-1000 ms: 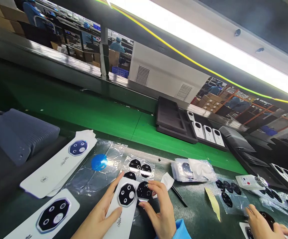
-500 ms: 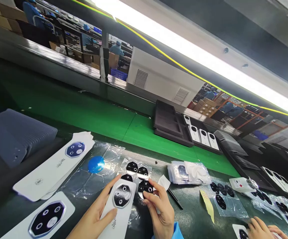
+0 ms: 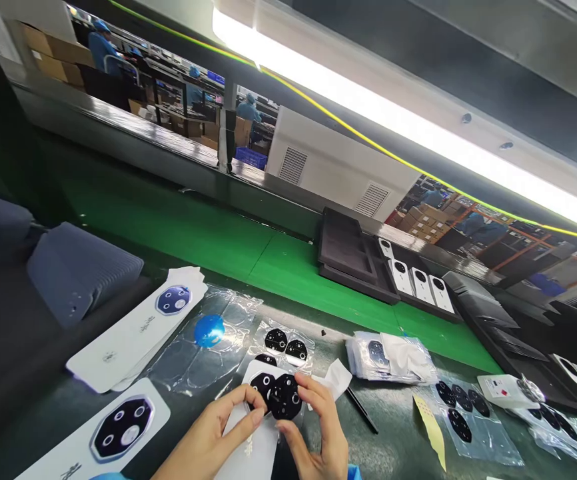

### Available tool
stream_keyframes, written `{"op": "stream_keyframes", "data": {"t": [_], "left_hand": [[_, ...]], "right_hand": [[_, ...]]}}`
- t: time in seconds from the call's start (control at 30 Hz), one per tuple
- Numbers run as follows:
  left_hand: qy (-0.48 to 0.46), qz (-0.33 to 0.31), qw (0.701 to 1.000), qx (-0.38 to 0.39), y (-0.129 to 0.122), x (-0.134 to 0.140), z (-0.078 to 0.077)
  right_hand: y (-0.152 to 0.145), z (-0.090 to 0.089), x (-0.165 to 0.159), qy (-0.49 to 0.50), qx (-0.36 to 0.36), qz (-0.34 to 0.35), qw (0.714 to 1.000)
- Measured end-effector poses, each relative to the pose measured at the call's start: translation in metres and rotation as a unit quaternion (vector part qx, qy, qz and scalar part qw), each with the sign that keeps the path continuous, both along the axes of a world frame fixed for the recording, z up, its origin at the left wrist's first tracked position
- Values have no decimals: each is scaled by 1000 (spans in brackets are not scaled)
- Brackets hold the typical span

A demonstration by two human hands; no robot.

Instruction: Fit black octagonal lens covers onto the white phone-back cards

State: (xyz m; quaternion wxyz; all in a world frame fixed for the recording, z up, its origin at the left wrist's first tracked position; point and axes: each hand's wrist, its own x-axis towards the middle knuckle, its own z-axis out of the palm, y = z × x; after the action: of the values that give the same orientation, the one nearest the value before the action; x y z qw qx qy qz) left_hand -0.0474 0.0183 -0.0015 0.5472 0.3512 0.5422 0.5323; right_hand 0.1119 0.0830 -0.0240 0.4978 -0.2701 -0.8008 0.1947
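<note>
My right hand [image 3: 318, 423] grips a round black camera lens cover [image 3: 287, 398] by its edge, thumb below and fingers above. The cover is held over the upper end of a white phone back panel [image 3: 251, 450], overlapping its dark camera area. My left hand [image 3: 223, 423] has thumb and index finger pinched over that panel, close to the cover's left edge; whether anything is between the fingertips I cannot make out. Just beyond, a clear plastic sheet [image 3: 291, 330] carries more black lens covers [image 3: 275, 341].
White panels [image 3: 131, 343] lie stacked at left, near dark plates [image 3: 86, 267]. A blue round sticker [image 3: 209, 331] sits on clear film. To the right are a bagged stack [image 3: 393, 357], a black stick [image 3: 362, 409], a yellow strip [image 3: 429, 430] and a bottle [image 3: 508, 391]. Black trays [image 3: 356, 260] stand behind.
My right hand has lifted the lens cover from the plastic sheet and brought it left over the panel. My left fingers have moved up to the panel's camera area. The view has shifted.
</note>
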Motion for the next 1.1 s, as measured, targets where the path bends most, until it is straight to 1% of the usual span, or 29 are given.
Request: {"op": "stream_keyframes", "data": {"t": [0.07,0.17,0.3,0.37,0.47,0.53,0.6,0.67,0.77,0.87,0.97,1.03,1.1], "left_hand": [[-18,-7,1000,-1,0,0,0],[-62,-18,998,-25,-1,0,-1],[-90,-25,995,-39,-2,1,0],[-86,-12,996,-34,-1,0,2],[-85,0,996,-29,-1,-1,3],[-89,-5,996,-28,0,-2,2],[-97,-6,995,-32,0,-2,1],[-91,-1,995,-34,0,-3,1],[-60,6,998,-29,-1,-3,2],[-53,-7,998,-40,-1,-3,6],[-40,-12,998,-43,-1,-3,8],[-24,-9,999,-37,-1,-3,7],[-22,-16,999,-37,-1,-2,5]], "right_hand": [[-2,0,-2,-10,7,8,1000],[-3,1,-4,-23,14,16,1000],[-2,1,-3,-35,48,24,998],[-2,1,-2,-87,78,24,993],[-3,-2,1,-164,142,0,976],[-4,-4,4,-167,187,-10,968],[-3,-5,8,-158,204,-15,966],[-3,-4,13,-142,183,-32,972],[-1,-1,17,-105,131,-70,983],[-1,2,13,-77,78,-77,991],[0,4,4,-99,24,-31,994],[2,7,2,-132,9,19,991],[3,10,2,-151,8,54,987]]}}
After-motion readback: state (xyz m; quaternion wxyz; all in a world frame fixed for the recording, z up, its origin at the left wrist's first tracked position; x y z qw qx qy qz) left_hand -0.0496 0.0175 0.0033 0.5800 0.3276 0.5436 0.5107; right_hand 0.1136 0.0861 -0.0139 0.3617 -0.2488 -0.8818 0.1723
